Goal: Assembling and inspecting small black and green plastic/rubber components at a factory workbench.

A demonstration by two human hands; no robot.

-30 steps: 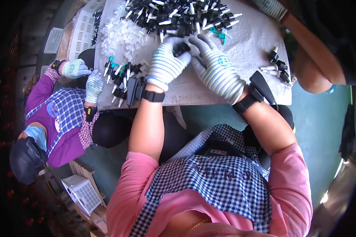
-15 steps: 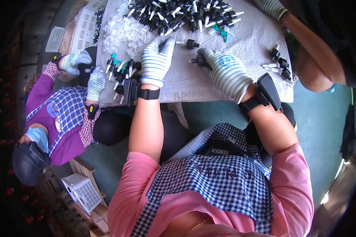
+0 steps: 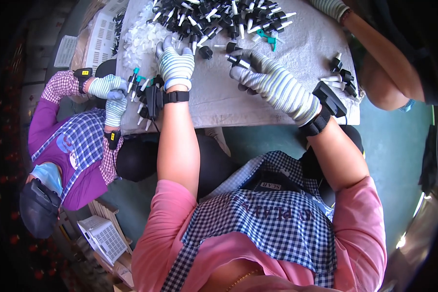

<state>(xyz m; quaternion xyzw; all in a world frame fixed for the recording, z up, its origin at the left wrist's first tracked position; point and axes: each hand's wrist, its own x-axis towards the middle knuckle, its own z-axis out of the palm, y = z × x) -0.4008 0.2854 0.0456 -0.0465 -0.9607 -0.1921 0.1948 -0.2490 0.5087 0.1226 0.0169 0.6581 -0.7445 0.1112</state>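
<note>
My left hand (image 3: 175, 63), in a striped work glove, lies on the cloth-covered table (image 3: 219, 104) with its fingers stretched toward a heap of small clear plastic pieces (image 3: 141, 36). It holds nothing that I can see. A loose black cap (image 3: 205, 52) lies just right of it. My right hand (image 3: 275, 82), gloved the same way, is curled around a black-and-white pump head (image 3: 237, 59). Beyond both hands spreads a large pile of black and white pump heads (image 3: 219, 17). Each wrist carries a black strapped device.
A person in purple with a checked apron sits at my left, their gloved hands (image 3: 109, 95) on small teal-tipped parts at the table's left edge. Another person's bare arm (image 3: 384, 56) reaches in at top right, beside several parts (image 3: 343, 75). White baskets (image 3: 100, 36) stand far left.
My hands, together at the table's middle a second ago, have drawn apart. The left slid left and up to the clear pieces; the right shifted slightly right, holding a pump head.
</note>
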